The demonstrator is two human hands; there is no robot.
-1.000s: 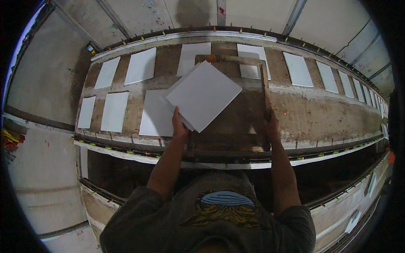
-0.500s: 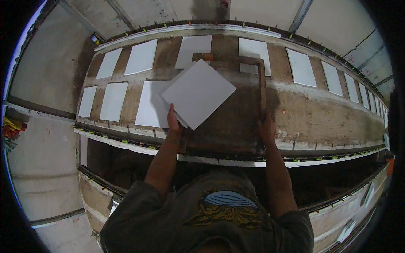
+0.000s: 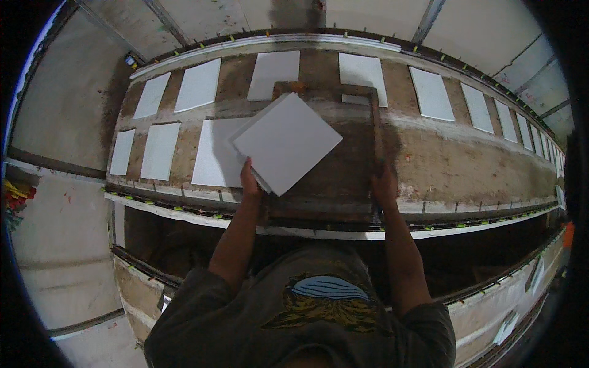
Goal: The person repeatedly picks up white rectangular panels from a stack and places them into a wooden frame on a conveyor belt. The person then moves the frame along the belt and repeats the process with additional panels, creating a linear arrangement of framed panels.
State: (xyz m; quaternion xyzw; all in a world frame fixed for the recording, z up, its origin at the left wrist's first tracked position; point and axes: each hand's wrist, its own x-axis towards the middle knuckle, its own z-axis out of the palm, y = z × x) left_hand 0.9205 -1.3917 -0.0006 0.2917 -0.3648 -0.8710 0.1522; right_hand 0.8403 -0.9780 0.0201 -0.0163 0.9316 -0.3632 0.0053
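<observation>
My left hand (image 3: 251, 183) grips the near-left corner of a small stack of flat white rectangular panels (image 3: 288, 144), its thumb along their edge. The stack is turned diagonally, and the lower panel sticks out at the upper left. Their material I cannot make out. My right hand (image 3: 384, 186) is wrapped round the right side of a brown wooden frame (image 3: 376, 122) at the table's middle. Part of the frame's left side is hidden by the stack. Another white panel (image 3: 208, 144) lies on the table left of the stack, partly covered by it.
Two rows of similar white panels, such as this one (image 3: 197, 86), lie along the long brown table (image 3: 466, 175), which curves away to the right. A white rail (image 3: 307, 231) with small yellow-green marks edges its near side. Behind me stands another long table (image 3: 488, 328).
The panels in my left hand have come slightly nearer to me, and the lower one shows more at the upper left. My right hand keeps its grip on the frame; the view has shifted a little.
</observation>
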